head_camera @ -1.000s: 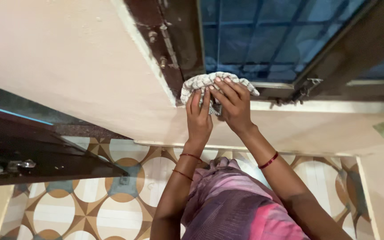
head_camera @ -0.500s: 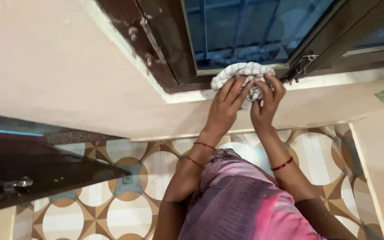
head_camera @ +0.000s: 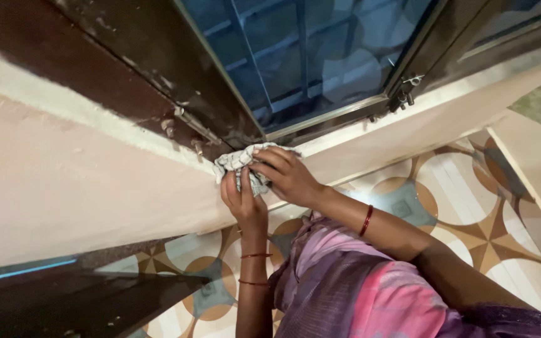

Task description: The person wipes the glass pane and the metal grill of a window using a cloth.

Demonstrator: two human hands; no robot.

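I see my left hand (head_camera: pixel 243 201) and right hand (head_camera: pixel 285 175) both clenched on the bunched white checked cloth (head_camera: pixel 239 164) at frame centre, pressing it to the dark wooden window frame's (head_camera: pixel 151 81) lower corner; the sill (head_camera: pixel 370 128) rightward looks unwiped.

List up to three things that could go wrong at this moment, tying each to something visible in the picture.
1. The cloth is pressed beside the hinge and its screws; it could snag there.
2. The left hand and right hand work at the corner of the window frame; fingers might get pinched if the pane swings.
3. Hard pressure near the glass may strain it.
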